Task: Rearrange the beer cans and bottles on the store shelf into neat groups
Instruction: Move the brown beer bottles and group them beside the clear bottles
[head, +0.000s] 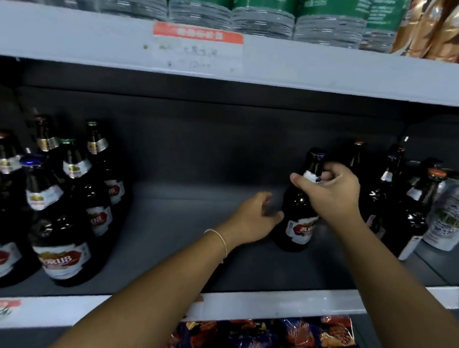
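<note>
a dark grey store shelf [190, 252] fills the view, its pale front edge near. at left stands a cluster of brown beer bottles [65, 216] with red-and-white labels; at far right more bottles [400, 202] and a silver can [451, 216]. between them one brown bottle [299, 214] stands upright on the shelf — the right hand [330, 191] has its fingers curled round the neck, while the left hand [255, 216] rests loosely open just beside its base. green-labelled water bottles [202, 6] line the shelf above; snack bags [265, 339] lie below.

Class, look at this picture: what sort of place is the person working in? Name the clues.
Most likely a shop's drinks aisle: tiered metal shelves with price labels, grouped beer bottles, and packaged snacks below.
</note>
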Demonstrator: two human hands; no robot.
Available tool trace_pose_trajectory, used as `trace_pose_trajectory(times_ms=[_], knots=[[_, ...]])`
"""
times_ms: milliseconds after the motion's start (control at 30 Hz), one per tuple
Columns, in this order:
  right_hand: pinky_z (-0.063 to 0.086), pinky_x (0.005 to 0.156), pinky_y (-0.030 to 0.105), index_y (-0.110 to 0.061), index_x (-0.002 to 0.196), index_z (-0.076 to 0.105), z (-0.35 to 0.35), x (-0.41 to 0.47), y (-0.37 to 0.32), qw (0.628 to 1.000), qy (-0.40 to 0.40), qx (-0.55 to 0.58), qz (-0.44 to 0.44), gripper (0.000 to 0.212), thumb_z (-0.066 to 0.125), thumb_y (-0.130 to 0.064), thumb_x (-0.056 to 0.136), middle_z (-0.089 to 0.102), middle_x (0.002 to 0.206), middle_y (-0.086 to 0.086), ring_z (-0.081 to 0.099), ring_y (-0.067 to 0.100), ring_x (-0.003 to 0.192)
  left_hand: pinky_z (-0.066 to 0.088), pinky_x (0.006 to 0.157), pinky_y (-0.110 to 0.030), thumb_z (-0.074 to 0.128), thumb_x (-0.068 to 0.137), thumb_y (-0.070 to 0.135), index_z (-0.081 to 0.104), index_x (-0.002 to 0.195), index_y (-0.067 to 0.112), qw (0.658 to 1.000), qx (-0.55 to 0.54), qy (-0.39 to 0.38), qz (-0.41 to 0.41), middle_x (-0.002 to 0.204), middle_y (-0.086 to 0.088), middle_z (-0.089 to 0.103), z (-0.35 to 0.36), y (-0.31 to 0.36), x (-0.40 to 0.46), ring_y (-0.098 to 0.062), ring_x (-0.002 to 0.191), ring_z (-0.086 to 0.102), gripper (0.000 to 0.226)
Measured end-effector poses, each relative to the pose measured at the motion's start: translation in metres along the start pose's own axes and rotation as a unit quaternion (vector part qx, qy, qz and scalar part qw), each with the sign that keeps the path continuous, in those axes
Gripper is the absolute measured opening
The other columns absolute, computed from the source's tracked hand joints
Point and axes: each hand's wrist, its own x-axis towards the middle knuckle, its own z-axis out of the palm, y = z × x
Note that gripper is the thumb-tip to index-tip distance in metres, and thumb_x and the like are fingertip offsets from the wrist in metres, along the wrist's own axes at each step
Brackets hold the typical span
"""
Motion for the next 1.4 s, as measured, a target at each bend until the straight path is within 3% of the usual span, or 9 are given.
trace_pose_trajectory(times_ms=[100, 233, 367, 567, 767, 933, 1133, 1300, 1400], knots=[[0.058, 0.066, 0.037, -0.022, 0.077, 0.057, 0.024, -0.015, -0.020, 1.000, -0.011, 0.024, -0.012, 0.044, 0.090, -0.043, 0.058, 0.052, 0.074, -0.001, 0.061, 0.019, 0.069, 0.042, 0.105, -0.028, 0.076, 0.080, 0.037, 0.036, 0.143, 0.018, 0.999, -0.042, -0.005, 0.011, 0.140, 0.002, 0.052, -0.017, -0.013, -0.016, -0.009, 0.123, 0.053, 0.077], [0.054, 0.062, 0.037, -0.024, 0.069, 0.052, 0.059, -0.038, -0.051, 0.999, -0.023, 0.035, -0.026, 0.041, 0.091, -0.033, 0.062, 0.051, 0.066, -0.004, 0.059, 0.018, 0.062, 0.052, 0.095, -0.032, 0.088, 0.065, 0.035, 0.050, 0.113, 0.039, 0.997, -0.052, 0.035, 0.033, 0.113, 0.013, 0.067, -0.045, -0.035, -0.037, 0.000, 0.104, 0.064, 0.062], [0.046, 0.053, 0.026, -0.025, 0.061, 0.044, 0.094, -0.060, -0.078, 0.997, -0.051, 0.058, -0.025, 0.047, 0.090, -0.028, 0.065, 0.049, 0.057, -0.008, 0.053, 0.011, 0.053, 0.055, 0.090, -0.033, 0.088, 0.048, 0.053, 0.050, 0.120, 0.035, 0.993, -0.015, 0.113, 0.028, 0.112, 0.017, 0.066, -0.068, -0.055, -0.053, 0.001, 0.101, 0.063, 0.083], [0.052, 0.057, 0.029, -0.023, 0.061, 0.048, 0.144, -0.083, -0.105, 0.992, -0.094, 0.071, -0.036, 0.043, 0.090, -0.030, 0.065, 0.052, 0.056, -0.010, 0.058, 0.010, 0.056, 0.051, 0.083, -0.014, 0.091, 0.057, 0.035, 0.049, 0.123, 0.030, 0.973, -0.045, 0.226, 0.011, 0.116, 0.012, 0.063, -0.100, -0.085, -0.075, 0.002, 0.098, 0.062, 0.078], [0.048, 0.051, 0.023, -0.022, 0.060, 0.049, 0.180, -0.096, -0.115, 0.983, -0.157, 0.083, -0.057, 0.043, 0.089, -0.037, 0.068, 0.050, 0.051, -0.012, 0.053, 0.003, 0.049, 0.055, 0.089, -0.030, 0.088, 0.058, 0.029, 0.051, 0.119, 0.029, 0.953, -0.064, 0.297, 0.002, 0.112, 0.012, 0.064, -0.122, -0.111, -0.078, -0.003, 0.100, 0.064, 0.072], [0.042, 0.055, 0.006, -0.032, 0.077, 0.062, 0.190, -0.095, -0.112, 0.966, -0.223, 0.095, -0.092, 0.021, 0.082, -0.026, 0.079, 0.059, 0.056, -0.030, 0.057, -0.010, 0.056, 0.056, 0.087, -0.033, 0.086, 0.057, 0.025, 0.051, 0.113, 0.031, 0.944, -0.091, 0.318, -0.011, 0.108, 0.010, 0.067, -0.130, -0.122, -0.072, -0.004, 0.096, 0.066, 0.066], [0.057, 0.092, 0.039, -0.024, 0.124, 0.059, 0.201, -0.098, -0.080, 0.940, -0.326, 0.089, -0.047, 0.062, 0.087, -0.024, 0.069, 0.067, 0.118, -0.004, 0.065, 0.013, 0.108, 0.056, 0.073, -0.021, 0.083, 0.065, 0.011, 0.050, 0.106, 0.029, 0.935, -0.106, 0.337, -0.005, 0.098, 0.006, 0.068, -0.139, -0.121, -0.067, 0.000, 0.082, 0.067, 0.056], [0.057, 0.075, 0.020, -0.023, 0.123, 0.053, 0.213, -0.105, -0.073, 0.929, -0.345, 0.130, -0.015, 0.055, 0.080, -0.004, 0.079, 0.069, 0.109, -0.008, 0.070, 0.001, 0.095, 0.058, 0.081, -0.028, 0.079, 0.062, 0.009, 0.050, 0.117, 0.025, 0.943, -0.103, 0.316, -0.012, 0.104, 0.006, 0.066, -0.144, -0.129, -0.071, -0.003, 0.091, 0.066, 0.064], [0.058, 0.077, 0.022, -0.017, 0.128, 0.053, 0.223, -0.105, -0.076, 0.935, -0.331, 0.126, -0.022, 0.057, 0.080, -0.007, 0.079, 0.070, 0.105, -0.009, 0.070, 0.001, 0.091, 0.051, 0.096, -0.029, 0.070, 0.067, 0.004, 0.046, 0.126, 0.019, 0.947, -0.075, 0.312, -0.033, 0.118, 0.001, 0.061, -0.140, -0.135, -0.080, -0.010, 0.108, 0.060, 0.065]])
